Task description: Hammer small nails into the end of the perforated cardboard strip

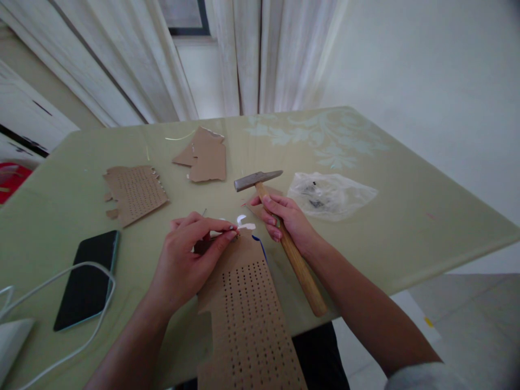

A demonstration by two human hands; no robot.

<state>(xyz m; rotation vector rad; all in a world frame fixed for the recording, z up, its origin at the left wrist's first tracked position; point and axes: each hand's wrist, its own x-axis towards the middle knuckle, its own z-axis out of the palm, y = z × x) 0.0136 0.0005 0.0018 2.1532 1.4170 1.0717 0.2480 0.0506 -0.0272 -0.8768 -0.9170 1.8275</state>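
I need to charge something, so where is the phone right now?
In the head view the phone lies face up on the table at the person's left, beside the left hand, with a white cable looping around it.

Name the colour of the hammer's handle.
Light tan wood; the hammer shows in the head view, gripped by the right hand.

phone (87, 281), white cable (93, 271), plastic bag (331, 195), cardboard scraps (203, 154)
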